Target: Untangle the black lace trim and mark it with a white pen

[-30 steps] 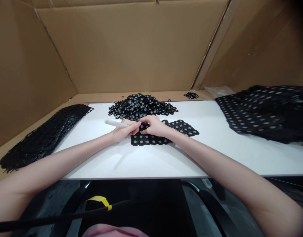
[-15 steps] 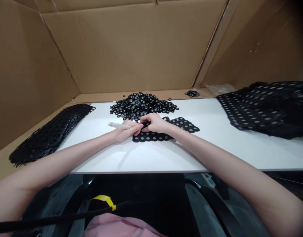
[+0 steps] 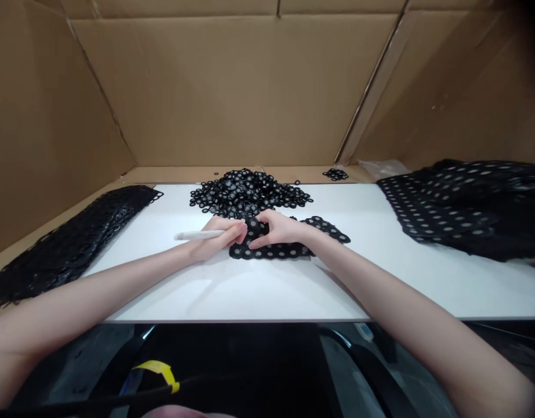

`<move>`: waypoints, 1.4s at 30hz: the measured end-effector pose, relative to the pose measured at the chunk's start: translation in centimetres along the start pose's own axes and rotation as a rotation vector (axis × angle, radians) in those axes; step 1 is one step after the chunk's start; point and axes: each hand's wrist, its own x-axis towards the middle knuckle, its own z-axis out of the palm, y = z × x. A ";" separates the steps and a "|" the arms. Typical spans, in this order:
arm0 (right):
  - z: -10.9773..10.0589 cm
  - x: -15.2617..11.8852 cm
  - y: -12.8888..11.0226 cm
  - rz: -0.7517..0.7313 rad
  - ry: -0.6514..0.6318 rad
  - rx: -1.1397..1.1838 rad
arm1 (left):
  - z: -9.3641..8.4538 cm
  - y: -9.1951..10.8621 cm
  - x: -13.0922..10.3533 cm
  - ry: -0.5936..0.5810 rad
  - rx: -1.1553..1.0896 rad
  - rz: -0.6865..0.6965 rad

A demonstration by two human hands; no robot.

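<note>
My left hand (image 3: pixel 219 237) is closed around a slim white pen-like tool (image 3: pixel 193 235), whose blunt end points left; its other end is hidden in my fingers. Those fingertips touch the left edge of a black lace-like piece with pale round dots (image 3: pixel 278 251), which lies on the white board. My right hand (image 3: pixel 278 228) rests over the same piece, thumb and forefinger spread apart on it, the other fingers partly hidden. Just behind my hands is a heap of small black rings (image 3: pixel 245 188).
On the left lies a long bundle of black ring mesh (image 3: pixel 76 244). A large black dotted cloth (image 3: pixel 463 203) covers the right side of the white board (image 3: pixel 232 296). A few rings (image 3: pixel 336 174) sit at the back, near clear plastic (image 3: pixel 383 168). Cardboard walls (image 3: pixel 232 87) surround the board.
My right thumb and forefinger have spread apart over the dotted piece. My left hand and the white tool have shifted slightly left. The whole view has tilted a little.
</note>
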 end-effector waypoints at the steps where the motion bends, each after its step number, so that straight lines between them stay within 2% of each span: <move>1: 0.1 0.0 0.0 0.000 0.001 0.036 | 0.0 0.0 -0.1 0.010 -0.049 -0.009; 8: 0.6 0.1 0.3 0.025 0.062 0.194 | 0.0 -0.4 -0.3 0.077 -0.243 -0.059; 13: 0.6 0.2 0.9 -0.011 0.077 0.208 | 0.0 0.3 -0.1 -0.033 -0.095 -0.029; 19: 0.8 0.2 1.0 -0.018 0.095 0.191 | 0.0 0.5 0.2 -0.068 -0.046 -0.027; 27: 1.0 0.2 0.6 -0.035 0.098 0.139 | 0.1 0.4 0.6 -0.086 -0.076 -0.077; 33: 1.1 0.3 0.9 -0.033 0.107 0.114 | 0.0 0.2 0.8 -0.104 -0.028 -0.039; 38: 1.1 0.3 0.9 -0.026 0.101 0.099 | -0.1 0.1 0.6 -0.100 -0.062 -0.075; 42: 1.0 0.2 0.5 -0.021 0.090 0.089 | -0.1 0.3 0.4 -0.091 -0.046 -0.054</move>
